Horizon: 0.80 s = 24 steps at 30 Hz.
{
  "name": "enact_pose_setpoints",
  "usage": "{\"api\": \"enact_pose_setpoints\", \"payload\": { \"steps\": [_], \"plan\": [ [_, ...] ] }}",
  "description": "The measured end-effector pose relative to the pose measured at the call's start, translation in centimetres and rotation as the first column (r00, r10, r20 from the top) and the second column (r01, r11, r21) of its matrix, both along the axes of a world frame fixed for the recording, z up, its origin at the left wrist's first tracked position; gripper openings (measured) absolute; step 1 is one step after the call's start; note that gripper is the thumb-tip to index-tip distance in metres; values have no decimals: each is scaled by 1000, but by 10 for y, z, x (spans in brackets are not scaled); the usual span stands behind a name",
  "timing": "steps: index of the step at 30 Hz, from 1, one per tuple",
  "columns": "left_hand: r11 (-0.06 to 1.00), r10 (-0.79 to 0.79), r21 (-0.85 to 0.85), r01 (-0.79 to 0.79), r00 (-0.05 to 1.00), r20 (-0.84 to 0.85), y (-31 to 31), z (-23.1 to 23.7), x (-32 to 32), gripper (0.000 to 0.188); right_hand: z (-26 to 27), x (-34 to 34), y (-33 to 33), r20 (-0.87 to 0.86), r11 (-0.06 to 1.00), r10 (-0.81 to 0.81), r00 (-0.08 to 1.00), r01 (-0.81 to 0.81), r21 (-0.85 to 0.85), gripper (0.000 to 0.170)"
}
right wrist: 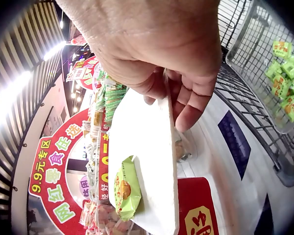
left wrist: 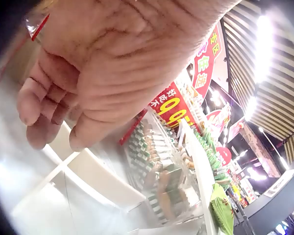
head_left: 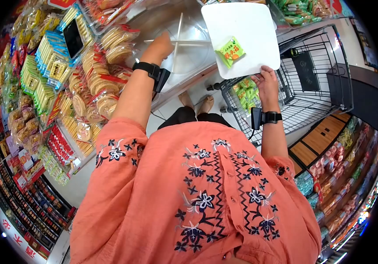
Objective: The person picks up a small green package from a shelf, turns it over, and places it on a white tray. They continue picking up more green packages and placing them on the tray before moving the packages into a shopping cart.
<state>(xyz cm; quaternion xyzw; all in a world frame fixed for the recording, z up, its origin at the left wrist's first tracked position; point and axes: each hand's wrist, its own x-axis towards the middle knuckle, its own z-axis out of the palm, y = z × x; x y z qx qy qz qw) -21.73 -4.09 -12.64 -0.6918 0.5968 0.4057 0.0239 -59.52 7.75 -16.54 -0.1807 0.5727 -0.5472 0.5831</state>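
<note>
Supporting step, apparently: right grip (head_left: 268,90) is pinching the white board (head_left: 255,31), green packet (head_left: 231,52) lying on it; left grip (head_left: 159,47), loosely curled, empty, is hovering over the divided bin (head_left: 193,43). Next move likely calls for steadying the board.

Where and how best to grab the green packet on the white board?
I'd pinch the green packet across its plump middle, fingers coming from above and the board's left: it lies flat-side down, bulging up off the white board, nearer that board's left edge. The left hand is empty on that side; the right hand grips the board.
</note>
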Motion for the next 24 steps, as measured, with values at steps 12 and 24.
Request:
{"api": "enact_pose_setpoints", "payload": {
  "steps": [12,24],
  "plan": [
    [930,-351,-6,368,891,289,30,-39,-12,31,11,1,1,-40,1000,-1,999,2,14,21],
    [927,-372,77,366,882,287,35,-28,-14,27,5,-6,5,10,1000,7,1000,-7,-19,20]
  ]
}}
